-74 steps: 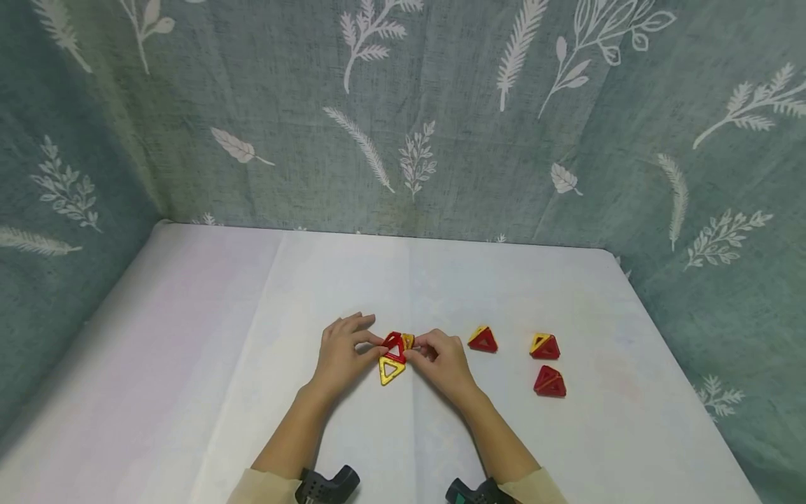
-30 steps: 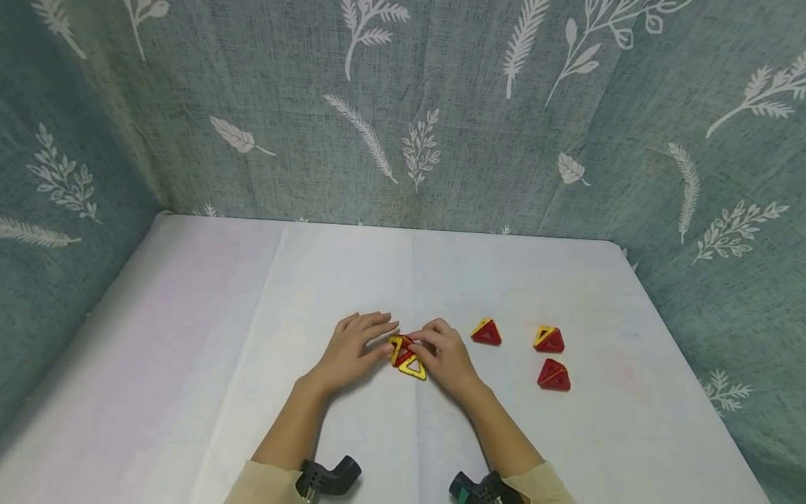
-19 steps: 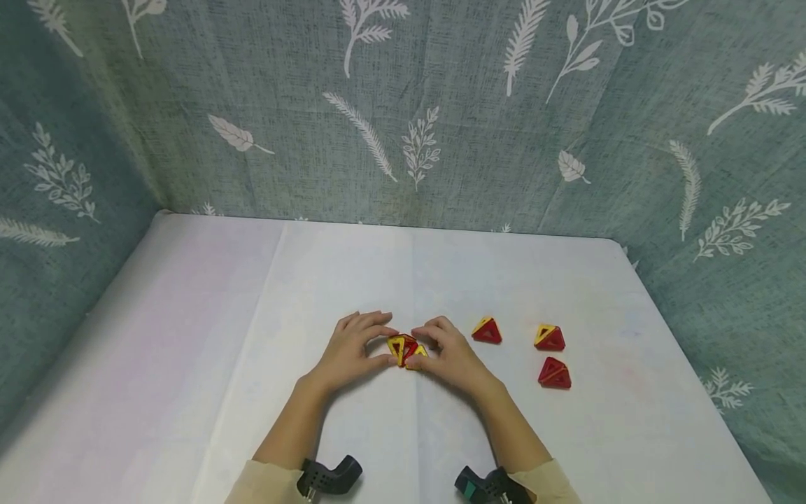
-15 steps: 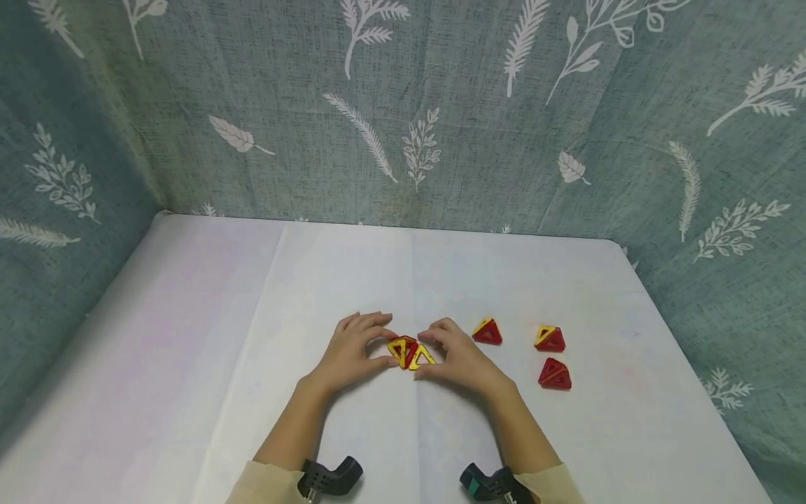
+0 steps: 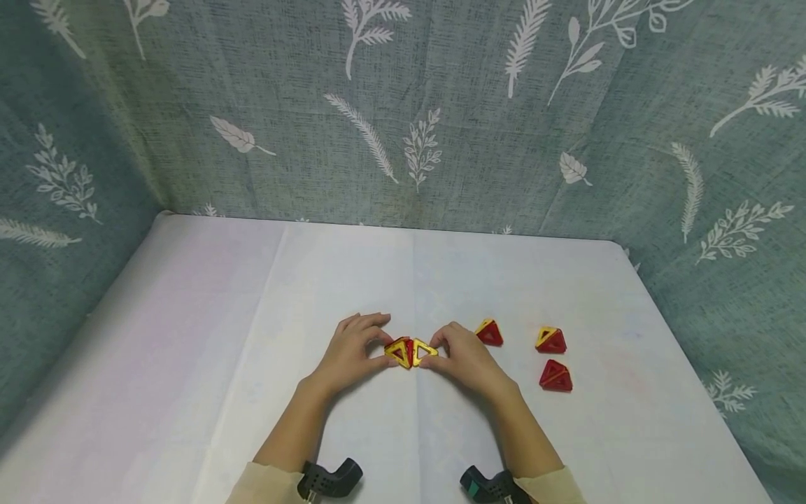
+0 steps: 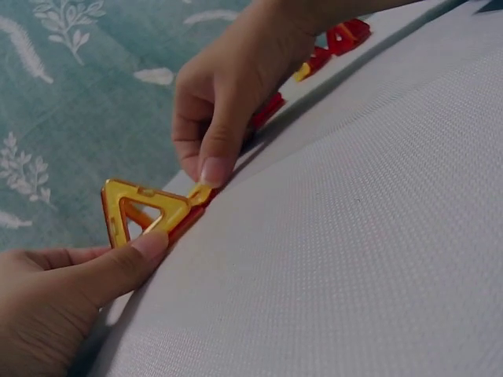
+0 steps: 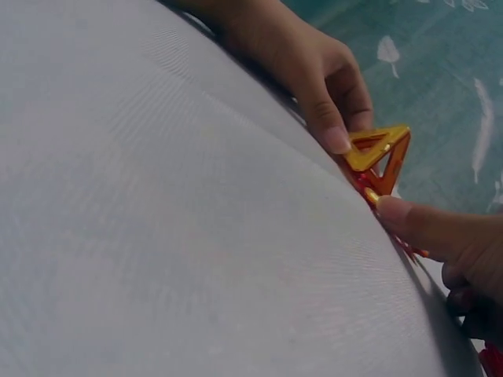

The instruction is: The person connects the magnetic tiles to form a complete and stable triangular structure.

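At the middle of the table, my left hand pinches a small upright shape of yellow and red triangular magnetic tiles between thumb and forefinger. In the left wrist view its yellow face leans up from the cloth, and its far side is hidden. Low beside it lies another yellow triangular tile, edge to edge with the red part. My right hand grips that tile with thumb and forefinger at its right side. From the right wrist view, the right thumb partly covers it.
Three small pyramids of triangular tiles stand to the right: a red and yellow one near the right hand, a second red and yellow one farther off, and a red one. A white cloth covers the table; patterned green fabric hangs behind.
The tile shape has turned, so the loose yellow tile has swung from the near side round to the right. My right hand has shifted right and now grips that tile.
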`<state>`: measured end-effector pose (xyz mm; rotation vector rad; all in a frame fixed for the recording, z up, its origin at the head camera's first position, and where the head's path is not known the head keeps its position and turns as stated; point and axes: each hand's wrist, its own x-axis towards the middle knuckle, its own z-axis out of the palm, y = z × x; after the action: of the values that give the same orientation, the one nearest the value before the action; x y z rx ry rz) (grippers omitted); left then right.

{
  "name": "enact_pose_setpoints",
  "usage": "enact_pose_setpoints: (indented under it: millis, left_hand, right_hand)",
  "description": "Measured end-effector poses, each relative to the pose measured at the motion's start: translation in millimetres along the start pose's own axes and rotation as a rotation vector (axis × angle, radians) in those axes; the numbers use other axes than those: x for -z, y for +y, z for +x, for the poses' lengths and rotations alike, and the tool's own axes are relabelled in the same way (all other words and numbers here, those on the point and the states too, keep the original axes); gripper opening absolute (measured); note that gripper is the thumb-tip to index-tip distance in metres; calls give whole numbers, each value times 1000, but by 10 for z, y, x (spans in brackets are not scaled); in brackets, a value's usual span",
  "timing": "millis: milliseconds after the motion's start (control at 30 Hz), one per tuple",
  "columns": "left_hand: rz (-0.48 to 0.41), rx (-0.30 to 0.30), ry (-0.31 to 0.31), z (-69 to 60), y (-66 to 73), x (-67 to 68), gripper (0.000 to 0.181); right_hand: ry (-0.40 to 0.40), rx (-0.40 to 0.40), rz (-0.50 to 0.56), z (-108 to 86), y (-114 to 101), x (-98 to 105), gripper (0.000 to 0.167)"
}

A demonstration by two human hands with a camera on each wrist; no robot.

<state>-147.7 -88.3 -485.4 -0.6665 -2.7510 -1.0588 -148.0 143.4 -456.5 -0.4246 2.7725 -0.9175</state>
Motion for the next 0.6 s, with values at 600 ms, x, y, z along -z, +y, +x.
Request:
enact_pose_setpoints:
  millis: [600]
  left_hand:
    - [-12,-6,14,-1,13,13,22]
  right_hand:
    - [217,275,-55,-8,17,-43,36]
